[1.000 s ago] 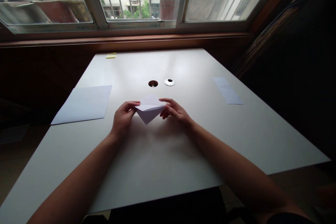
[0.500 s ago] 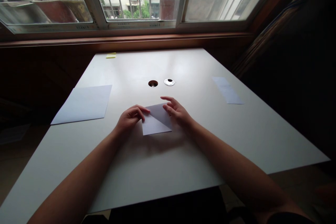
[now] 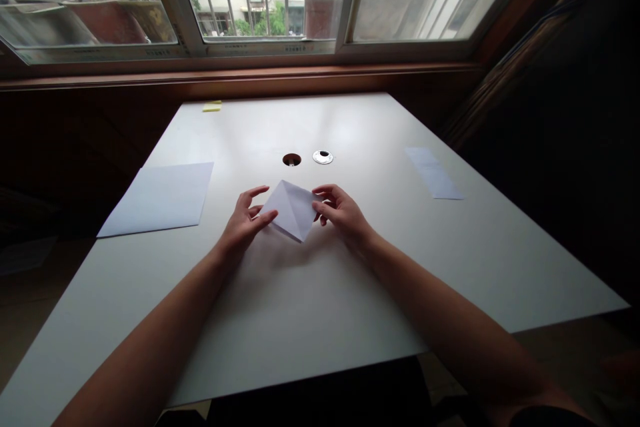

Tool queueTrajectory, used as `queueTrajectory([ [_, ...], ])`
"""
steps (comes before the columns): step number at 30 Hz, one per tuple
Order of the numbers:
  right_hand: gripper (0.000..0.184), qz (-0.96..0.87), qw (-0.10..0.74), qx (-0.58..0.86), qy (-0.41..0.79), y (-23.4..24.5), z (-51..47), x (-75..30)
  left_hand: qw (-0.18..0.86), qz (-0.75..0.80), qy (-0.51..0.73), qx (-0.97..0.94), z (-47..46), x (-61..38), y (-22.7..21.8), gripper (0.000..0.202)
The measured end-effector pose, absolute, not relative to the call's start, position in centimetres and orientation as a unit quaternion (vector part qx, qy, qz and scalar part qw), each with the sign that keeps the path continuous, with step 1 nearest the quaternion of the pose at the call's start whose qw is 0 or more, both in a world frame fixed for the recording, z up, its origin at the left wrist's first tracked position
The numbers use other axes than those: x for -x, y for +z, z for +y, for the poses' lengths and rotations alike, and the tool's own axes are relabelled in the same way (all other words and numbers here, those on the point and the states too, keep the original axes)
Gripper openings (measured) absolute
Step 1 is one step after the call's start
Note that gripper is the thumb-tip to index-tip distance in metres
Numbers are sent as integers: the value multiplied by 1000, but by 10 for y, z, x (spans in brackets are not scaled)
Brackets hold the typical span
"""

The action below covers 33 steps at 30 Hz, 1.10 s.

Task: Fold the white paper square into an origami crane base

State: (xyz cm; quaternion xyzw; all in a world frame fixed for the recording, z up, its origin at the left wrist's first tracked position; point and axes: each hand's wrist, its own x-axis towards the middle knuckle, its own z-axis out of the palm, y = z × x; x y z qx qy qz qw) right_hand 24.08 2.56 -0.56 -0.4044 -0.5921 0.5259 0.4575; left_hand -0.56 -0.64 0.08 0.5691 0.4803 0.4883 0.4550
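A small folded sheet of white paper [image 3: 291,210] is held up off the table between my two hands, turned so that one corner points away from me. A crease runs down its middle from the far corner to the near one. My left hand [image 3: 249,215] pinches its left corner, thumb on top and the index finger stretched out free. At the right corner my right hand [image 3: 339,208] grips the paper between thumb and fingers. The fingertips under the paper are partly hidden.
The white table [image 3: 300,333] carries a larger stack of white paper [image 3: 160,199] on the left and a narrow paper strip [image 3: 434,173] on the right. Beyond my hands are a round hole [image 3: 291,159] and its metal cover [image 3: 323,157]. Yellow sticky notes [image 3: 212,106] lie at the far edge.
The folded paper has been lifted and turned from lying square to standing cornerwise. My left hand's grip has shifted to the left corner, and my right hand has closed on the right corner.
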Motion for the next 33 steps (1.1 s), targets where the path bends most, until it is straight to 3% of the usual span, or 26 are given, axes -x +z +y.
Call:
queueTrajectory([
  [4, 38, -591, 456, 397, 534, -5, 25, -240, 515, 492, 464, -527, -5, 8, -2, 70],
  [15, 38, -617, 431, 403, 520, -6, 25, -241, 431, 514, 532, -516, 5, 13, -13, 43],
  [22, 41, -787, 414, 366, 272, 1, 22, -247, 385, 548, 503, -545, 2, 15, -8, 33],
  [26, 24, -860, 374, 314, 147, 2, 23, -248, 382, 550, 483, -565, 0, 14, -4, 31],
  [33, 13, -906, 322, 220, 167, 1, 26, -247, 362, 504, 473, -625, -1, 12, -3, 22],
])
